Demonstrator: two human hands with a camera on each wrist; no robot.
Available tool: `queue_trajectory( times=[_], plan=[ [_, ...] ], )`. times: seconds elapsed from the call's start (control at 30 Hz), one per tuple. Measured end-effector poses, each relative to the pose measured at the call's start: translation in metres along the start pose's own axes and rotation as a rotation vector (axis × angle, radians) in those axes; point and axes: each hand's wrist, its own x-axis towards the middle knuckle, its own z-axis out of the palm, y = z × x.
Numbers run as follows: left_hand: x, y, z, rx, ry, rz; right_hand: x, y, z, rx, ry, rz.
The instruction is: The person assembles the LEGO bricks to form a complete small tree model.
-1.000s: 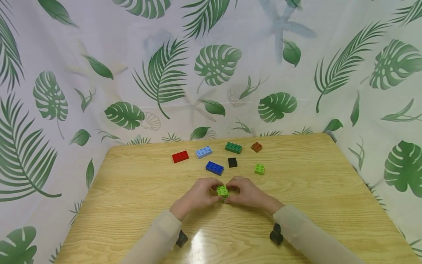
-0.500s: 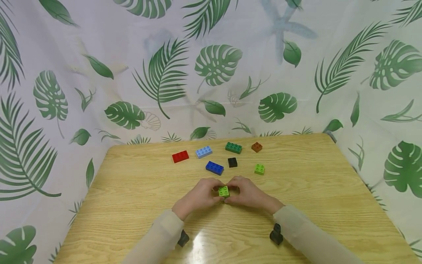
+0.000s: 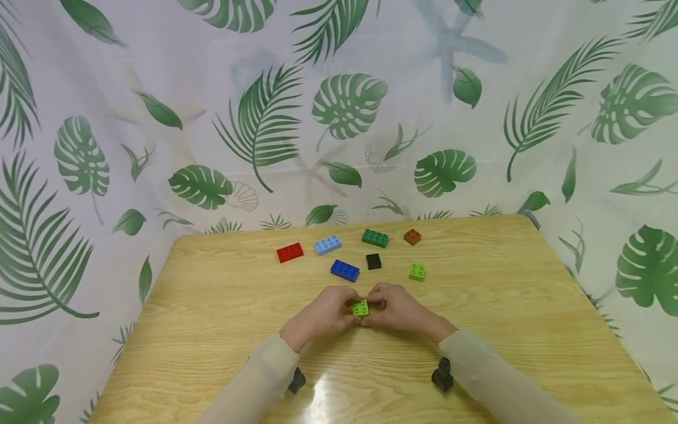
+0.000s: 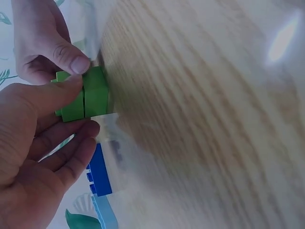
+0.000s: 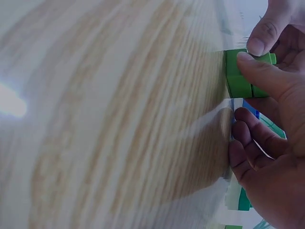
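Observation:
Two green toy building bricks [image 3: 361,308], one stacked on the other, are held between both hands near the table's middle. A thin seam runs between the upper brick [image 4: 72,106] and the lower brick [image 4: 96,93], whose sides line up. My left hand [image 3: 324,311] pinches the stack from the left, its thumb across the near side. From the right, my right hand [image 3: 401,312] grips the same stack, and the two thumb tips almost meet. Right at the wood in both wrist views is the stack's underside. Other fingers of the right hand [image 5: 276,186] curl loosely below the brick.
Beyond the hands on the wooden table [image 3: 212,330] lie loose bricks: red [image 3: 289,252], light blue [image 3: 328,245], dark blue [image 3: 345,270], black [image 3: 373,261], dark green [image 3: 375,238], brown [image 3: 412,237] and lime [image 3: 416,272]. A leaf-patterned cloth [image 3: 392,118] hangs behind the table.
The upper green brick, offset from the lower one a second ago, has shifted slightly right and now sits square over it. Both hands stay almost in place; the loose bricks have not moved.

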Motion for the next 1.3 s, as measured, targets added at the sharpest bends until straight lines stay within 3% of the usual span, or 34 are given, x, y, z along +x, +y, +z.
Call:
queue_trajectory(
  times=[0.4, 0.6, 0.73, 1.13, 1.3],
  plan=[
    [0.001, 0.001, 0.004, 0.04, 0.022, 0.013, -0.002, -0.003, 0.0, -0.009, 0.016, 0.042],
    [-0.002, -0.002, 0.009, -0.039, 0.039, -0.018, -0.007, 0.002, -0.003, -0.028, -0.037, 0.019],
    [-0.005, -0.005, 0.014, -0.102, 0.058, -0.028, -0.012, 0.01, -0.013, -0.021, -0.028, 0.046],
    [-0.007, -0.014, 0.018, -0.244, 0.096, -0.019, -0.025, 0.045, -0.06, -0.068, 0.253, 0.063],
    [-0.008, -0.014, 0.018, -0.27, 0.096, -0.044, -0.03, 0.065, -0.069, -0.096, 0.311, 0.103]
  ],
)
